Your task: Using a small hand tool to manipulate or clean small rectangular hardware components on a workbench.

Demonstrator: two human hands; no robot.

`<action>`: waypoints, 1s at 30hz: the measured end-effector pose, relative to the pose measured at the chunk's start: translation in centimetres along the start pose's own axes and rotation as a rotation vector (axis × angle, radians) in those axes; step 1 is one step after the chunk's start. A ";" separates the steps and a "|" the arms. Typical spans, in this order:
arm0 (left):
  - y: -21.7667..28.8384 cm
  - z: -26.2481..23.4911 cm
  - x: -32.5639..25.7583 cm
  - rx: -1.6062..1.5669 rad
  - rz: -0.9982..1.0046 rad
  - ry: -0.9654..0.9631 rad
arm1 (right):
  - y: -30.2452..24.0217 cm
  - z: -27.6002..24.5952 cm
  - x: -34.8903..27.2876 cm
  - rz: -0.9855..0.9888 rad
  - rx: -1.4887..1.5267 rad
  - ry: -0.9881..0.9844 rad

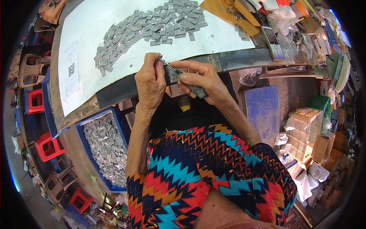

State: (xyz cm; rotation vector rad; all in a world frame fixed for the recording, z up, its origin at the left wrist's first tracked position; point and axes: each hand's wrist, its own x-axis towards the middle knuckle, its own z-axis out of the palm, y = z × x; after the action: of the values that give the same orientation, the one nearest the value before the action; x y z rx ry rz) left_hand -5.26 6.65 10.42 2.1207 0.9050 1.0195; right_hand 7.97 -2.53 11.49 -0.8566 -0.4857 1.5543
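My left hand (150, 82) is raised just off the table's near edge, thumb and fingers pinched on a small grey piece (160, 57) that they mostly hide. My right hand (207, 81) is wrapped around a screwdriver-like tool (198, 91) with a dark rounded handle. Its thin metal shaft points up and left, with the tip at my left fingertips. Beyond both hands, a spread heap of flat grey rectangular parts (152, 26) lies on a white sheet (85, 34).
Below the table at left stands a blue bin (82, 131) full of similar parts. Rightward on the table are a phone (272, 44), brown paper (225, 15) and plastic bags (284, 17). A lamp (337, 70), a blue stool top (263, 110) and crates (305, 131) stand at right.
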 end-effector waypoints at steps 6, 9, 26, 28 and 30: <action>-0.1 0.2 0.1 0.014 0.017 0.030 | 1.6 -0.8 0.4 -0.749 -1.091 0.154; 0.2 0.1 0.2 0.037 0.002 0.030 | 1.7 -0.2 0.1 -0.958 -1.246 0.257; 0.9 0.1 0.8 -0.070 0.071 0.093 | 0.6 -1.8 0.4 0.352 0.864 -0.165; 1.0 -0.2 0.9 -0.035 0.038 0.087 | 0.7 -1.4 0.5 0.364 0.785 -0.159; 0.9 -0.2 0.7 -0.001 0.005 0.082 | 0.9 -1.0 0.4 0.242 0.536 -0.134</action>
State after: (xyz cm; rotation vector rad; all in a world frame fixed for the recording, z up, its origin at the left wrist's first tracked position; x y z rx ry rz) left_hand -4.81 6.67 11.51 2.0940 0.9383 1.1157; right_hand 8.12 -2.52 10.08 -0.4072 -0.0446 1.8538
